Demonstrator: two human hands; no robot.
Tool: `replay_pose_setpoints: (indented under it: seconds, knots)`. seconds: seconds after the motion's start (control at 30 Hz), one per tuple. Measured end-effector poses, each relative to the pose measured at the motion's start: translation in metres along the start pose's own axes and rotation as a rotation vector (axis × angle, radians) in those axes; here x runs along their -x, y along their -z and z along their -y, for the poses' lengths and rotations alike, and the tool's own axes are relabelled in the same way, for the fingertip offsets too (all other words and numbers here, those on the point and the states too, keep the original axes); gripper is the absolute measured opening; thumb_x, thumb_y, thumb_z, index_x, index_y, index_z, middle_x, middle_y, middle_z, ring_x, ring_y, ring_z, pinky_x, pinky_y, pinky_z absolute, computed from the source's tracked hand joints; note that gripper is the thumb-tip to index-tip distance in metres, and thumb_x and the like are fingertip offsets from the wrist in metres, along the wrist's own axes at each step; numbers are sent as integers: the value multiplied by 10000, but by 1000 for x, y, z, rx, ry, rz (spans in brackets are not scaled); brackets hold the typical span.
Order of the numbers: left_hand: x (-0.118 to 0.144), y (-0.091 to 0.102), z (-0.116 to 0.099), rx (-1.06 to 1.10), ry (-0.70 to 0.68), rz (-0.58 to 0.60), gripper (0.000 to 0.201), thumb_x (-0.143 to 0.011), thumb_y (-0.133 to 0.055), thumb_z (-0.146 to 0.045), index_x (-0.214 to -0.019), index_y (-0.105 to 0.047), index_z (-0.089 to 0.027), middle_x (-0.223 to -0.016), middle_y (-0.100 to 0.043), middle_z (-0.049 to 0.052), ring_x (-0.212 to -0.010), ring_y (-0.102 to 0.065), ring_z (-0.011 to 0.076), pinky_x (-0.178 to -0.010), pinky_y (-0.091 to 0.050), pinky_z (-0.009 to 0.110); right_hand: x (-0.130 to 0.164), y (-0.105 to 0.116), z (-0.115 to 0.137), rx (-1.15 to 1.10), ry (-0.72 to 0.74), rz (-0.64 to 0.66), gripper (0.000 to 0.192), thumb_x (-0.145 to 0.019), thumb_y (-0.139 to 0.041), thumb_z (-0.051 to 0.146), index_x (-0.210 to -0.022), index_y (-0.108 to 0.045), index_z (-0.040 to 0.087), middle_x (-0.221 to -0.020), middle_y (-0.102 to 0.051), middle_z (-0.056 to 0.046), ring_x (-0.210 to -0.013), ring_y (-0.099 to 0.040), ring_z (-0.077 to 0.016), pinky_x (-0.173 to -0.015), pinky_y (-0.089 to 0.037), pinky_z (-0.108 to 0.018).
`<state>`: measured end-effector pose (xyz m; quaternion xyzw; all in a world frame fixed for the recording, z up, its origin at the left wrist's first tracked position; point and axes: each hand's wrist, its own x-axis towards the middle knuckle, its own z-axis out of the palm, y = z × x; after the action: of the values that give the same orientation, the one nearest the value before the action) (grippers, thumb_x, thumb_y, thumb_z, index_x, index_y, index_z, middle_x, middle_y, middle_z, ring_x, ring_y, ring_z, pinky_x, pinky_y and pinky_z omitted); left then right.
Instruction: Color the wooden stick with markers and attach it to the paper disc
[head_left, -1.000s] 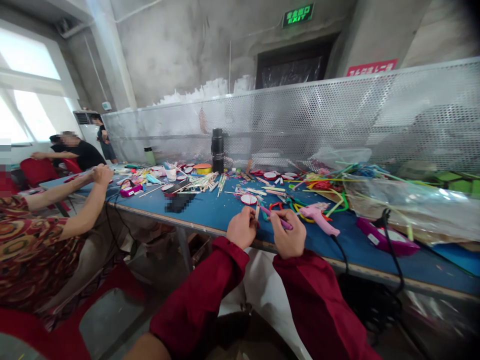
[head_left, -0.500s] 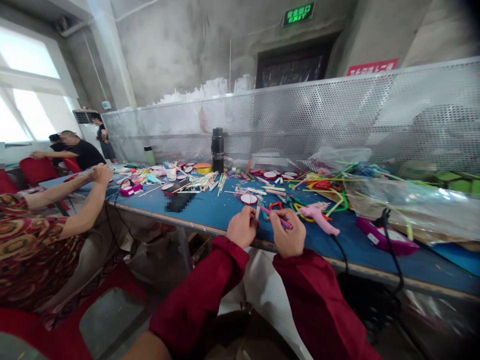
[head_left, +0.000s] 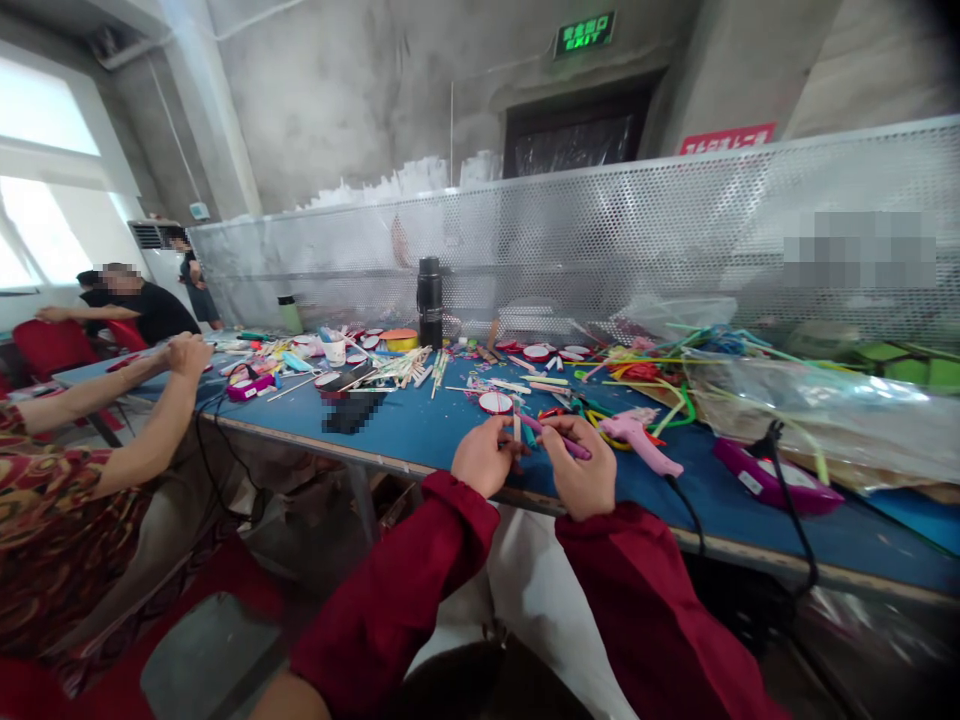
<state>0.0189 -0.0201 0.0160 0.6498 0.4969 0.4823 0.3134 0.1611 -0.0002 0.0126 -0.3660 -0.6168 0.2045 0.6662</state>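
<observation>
My left hand [head_left: 482, 457] is closed at the table's front edge, pinching a short pale stick [head_left: 517, 428] that stands nearly upright. My right hand [head_left: 586, 466] is wrapped round a slim purple pen-like tool [head_left: 572, 448]. Its tip points left and meets or nearly meets the stick; contact is too small to make out. Just beyond my hands lies a round white disc with a red rim [head_left: 496, 402]. A pink glue gun [head_left: 646, 442] rests right of my right hand, its cord hanging over the edge.
Craft scraps and sticks [head_left: 412, 370] litter the blue table [head_left: 405, 425]. A black flask [head_left: 430, 303] stands behind them. Right are a purple box with a cable [head_left: 772, 475] and clear plastic bags [head_left: 810, 410]. A perforated metal screen [head_left: 570, 240] backs the table. A co-worker's hands [head_left: 189, 352] are at left.
The head view has turned slightly right, so the background slides left. Both hands keep their holds, with the lower fingers of my left hand a little more spread.
</observation>
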Motion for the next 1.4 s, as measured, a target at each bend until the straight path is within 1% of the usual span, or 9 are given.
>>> replay_pose_setpoints:
  seconds: [0.17, 0.3, 0.6, 0.83, 0.97, 1.07, 1.17, 1.27, 1.4]
  knots:
    - [12, 2, 1, 48, -36, -33, 319, -912, -533, -125, -1199, -625, -227, -896, -765, 10, -580, -650, 119, -625, -545, 235, 14, -2, -1, 7, 11, -40, 133, -868, -649, 327, -877, -695, 203, -741, -705, -13, -684, -674, -185, -661, -517, -302]
    - [16, 6, 4, 107, -58, -6, 189, -932, -533, -160, -1101, -591, -221, -848, -722, -7, -562, -617, 105, -603, -527, 224, 21, -6, 0, 0, 8, -50, 132, -867, -665, 328, -867, -700, 201, -731, -711, -18, -653, -668, -182, -623, -511, -294]
    - [-13, 17, -1, 257, -149, 72, 55, -941, -545, -197, -988, -515, -201, -771, -650, -12, -570, -588, 102, -575, -502, 213, -2, -17, 17, -41, 29, -93, 116, -833, -672, 311, -813, -682, 198, -641, -675, -1, -526, -592, -139, -497, -466, -245]
    - [-9, 18, 4, 349, -57, 88, 132, -963, -575, -309, -1017, -538, -194, -781, -645, -8, -547, -568, 96, -532, -483, 211, 1, -23, 18, 51, 40, -93, 104, -849, -675, 305, -808, -692, 210, -679, -683, -4, -579, -622, -152, -549, -502, -257]
    - [-3, 15, 8, 350, 9, 53, 188, -972, -588, -376, -1053, -567, -207, -812, -663, 7, -605, -587, 115, -554, -500, 218, 5, -23, 14, 125, 69, -89, 84, -877, -655, 295, -840, -699, 233, -757, -704, -19, -692, -674, -186, -629, -538, -286]
    - [-1, 13, 11, 351, 50, 56, 211, -980, -579, -407, -1080, -583, -222, -817, -659, 8, -614, -582, 123, -552, -496, 222, 9, -23, 13, 206, 130, -101, 48, -885, -662, 282, -873, -696, 251, -804, -719, -26, -813, -699, -219, -839, -566, -371]
    - [0, 13, 14, 308, 67, 48, 235, -985, -570, -436, -1103, -596, -234, -806, -660, 15, -641, -592, 140, -558, -488, 230, 10, -23, 12, 256, 168, -92, 27, -887, -662, 274, -899, -686, 269, -776, -716, -7, -781, -697, -221, -1036, -504, -479]
    - [2, 15, 16, 325, 109, 84, 248, -999, -528, -464, -1098, -596, -247, -818, -666, 25, -623, -590, 150, -545, -494, 248, 10, -23, 12, 264, 155, -80, 32, -880, -658, 253, -894, -670, 278, -762, -699, 1, -708, -679, -209, -1057, -498, -502]
    - [6, 20, 15, 268, 148, 87, 277, -969, -571, -473, -1158, -603, -273, -914, -698, 69, -755, -645, 208, -581, -535, 291, 10, -21, 12, 256, 169, -56, 82, -850, -676, 213, -880, -658, 287, -734, -679, 1, -641, -640, -202, -1089, -476, -515]
